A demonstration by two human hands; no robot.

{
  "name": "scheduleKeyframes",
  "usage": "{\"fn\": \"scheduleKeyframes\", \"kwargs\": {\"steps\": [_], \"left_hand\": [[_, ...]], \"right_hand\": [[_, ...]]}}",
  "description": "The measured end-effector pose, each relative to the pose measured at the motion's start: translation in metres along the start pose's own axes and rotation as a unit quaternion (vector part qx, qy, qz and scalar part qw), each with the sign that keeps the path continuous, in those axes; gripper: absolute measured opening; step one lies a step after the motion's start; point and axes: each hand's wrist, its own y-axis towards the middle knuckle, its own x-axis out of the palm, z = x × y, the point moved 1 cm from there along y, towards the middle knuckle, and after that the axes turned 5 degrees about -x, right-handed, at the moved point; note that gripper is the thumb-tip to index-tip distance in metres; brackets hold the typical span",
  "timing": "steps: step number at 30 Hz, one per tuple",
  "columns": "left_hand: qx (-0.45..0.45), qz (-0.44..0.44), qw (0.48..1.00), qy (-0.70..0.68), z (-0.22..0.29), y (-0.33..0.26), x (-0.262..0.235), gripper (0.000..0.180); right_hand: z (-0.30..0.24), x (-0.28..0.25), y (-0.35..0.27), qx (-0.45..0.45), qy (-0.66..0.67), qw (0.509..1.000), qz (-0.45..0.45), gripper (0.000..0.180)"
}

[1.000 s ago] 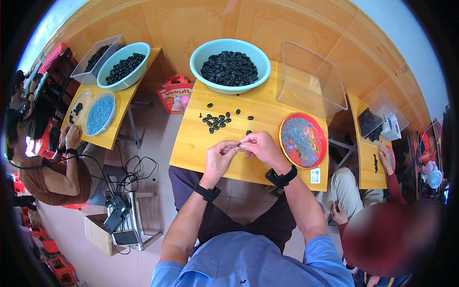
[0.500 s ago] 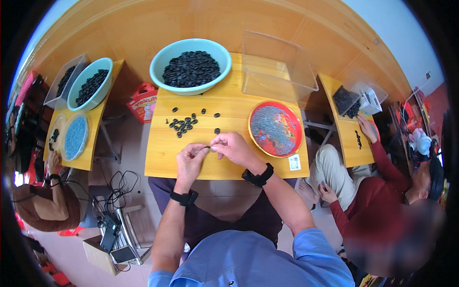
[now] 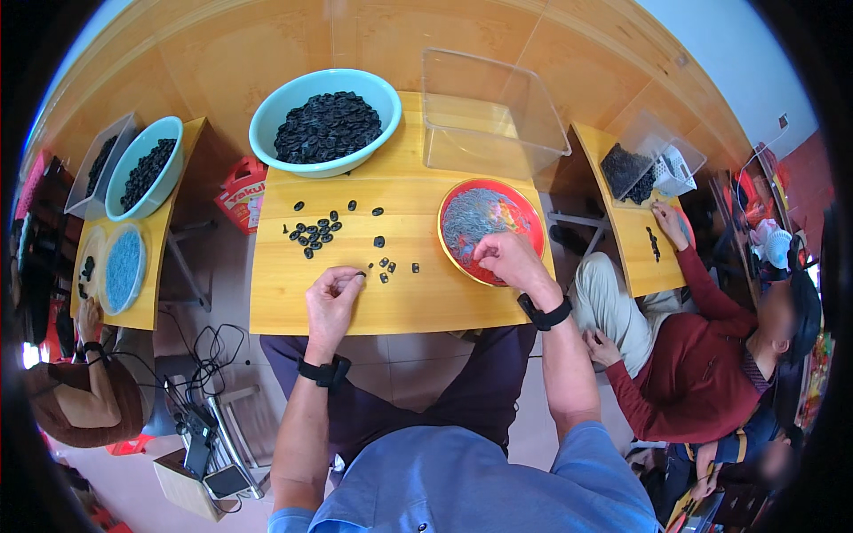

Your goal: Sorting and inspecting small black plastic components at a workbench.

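My left hand (image 3: 330,300) is above the near part of the wooden table (image 3: 284,306). Its thumb and fingers pinch a small black plastic piece (image 3: 361,274). To the right, my right hand (image 3: 514,259) reaches over a round red tray (image 3: 536,218) with a gold rim. Its fingers are pinched together above the tray; whatever they hold is too small to make out. Small thin grey metal pieces (image 3: 469,216) cover much of the tray. Between my hands lie several small black pieces (image 3: 384,263), and oval black pieces (image 3: 313,229) are grouped farther left.
A light-blue basin (image 3: 263,133) full of black pieces stands at the back left of the table. Beside it is a clear plastic bin (image 3: 480,133). People work at side tables: one at the left table (image 3: 169,231), another in dark red (image 3: 671,373) on the right.
My right hand has left my left hand and moved right, over the red tray. Small black pieces on the table have come into sight. The whole view has shifted slightly.
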Motion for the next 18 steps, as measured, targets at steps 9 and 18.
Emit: {"fn": "scheduleKeyframes", "kwargs": {"steps": [9, 18], "left_hand": [[0.006, 0.009, 0.999, 0.038, 0.003, -0.001, -0.001, 0.01], [0.009, 0.009, 0.999, 0.037, 0.003, -0.001, -0.001, 0.011]], "right_hand": [[-0.012, 0.012, 0.007, 0.015, -0.091, 0.996, -0.013, 0.018], [-0.013, 0.012, 0.006, -0.015, -0.054, 0.997, 0.048, 0.012]]}}
